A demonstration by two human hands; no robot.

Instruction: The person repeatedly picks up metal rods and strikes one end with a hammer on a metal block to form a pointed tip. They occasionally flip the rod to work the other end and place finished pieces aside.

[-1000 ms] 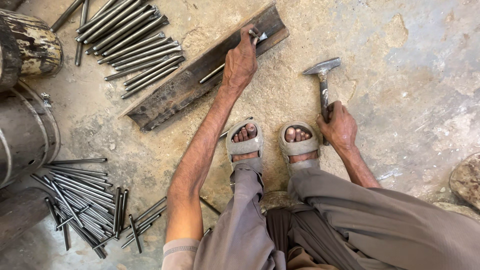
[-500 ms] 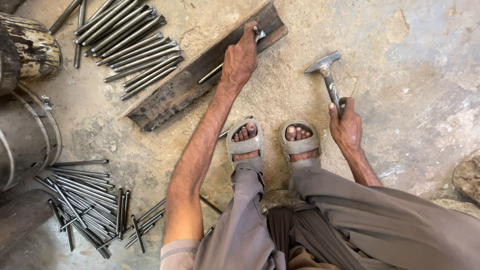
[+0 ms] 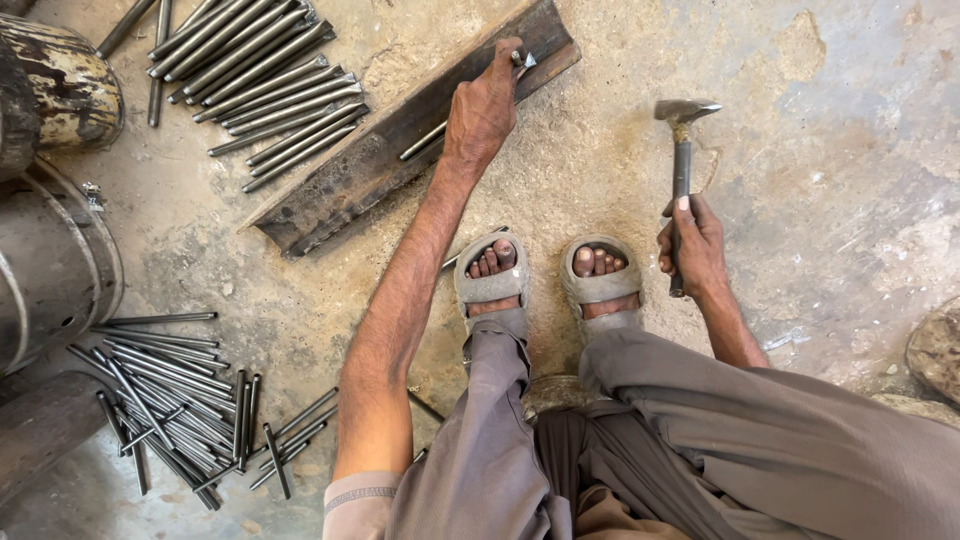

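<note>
My left hand (image 3: 483, 110) reaches forward and pins a thin steel rod (image 3: 425, 142) in the groove of a long rusty angle iron (image 3: 340, 180) lying diagonally on the concrete floor. The rod's far end sticks out past my fingers. My right hand (image 3: 692, 245) grips the handle of a metal hammer (image 3: 683, 125), raised to the right of the angle iron with its head pointing away. My two sandalled feet (image 3: 545, 270) rest between the hands.
A row of straight steel rods (image 3: 265, 85) lies at the upper left. A tangled heap of thinner rods (image 3: 170, 400) sits at the lower left. Rusty drums (image 3: 45, 200) stand along the left edge. A stone (image 3: 935, 350) is at the right edge.
My right hand has lifted the hammer up off the floor and to the right. My left hand keeps holding the rod on the angle iron.
</note>
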